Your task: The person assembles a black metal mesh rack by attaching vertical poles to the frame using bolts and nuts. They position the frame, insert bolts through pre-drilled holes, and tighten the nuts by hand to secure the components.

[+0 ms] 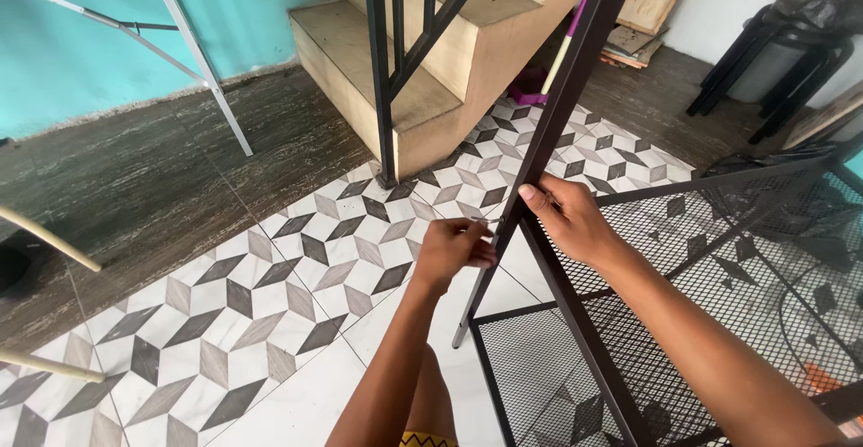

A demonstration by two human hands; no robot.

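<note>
In the head view, a dark metal upright post (562, 105) of a mesh shelving rack (719, 258) is being gripped by the right hand (566, 218), its fingers wrapped round the post where a mesh shelf meets it. The left hand (454, 249) is being held just beside the post, fingertips pinched together on something small that is too tiny to be made out. The rack is being propped over the patterned tile floor (270, 303), its lower part cut off by the frame edge.
</note>
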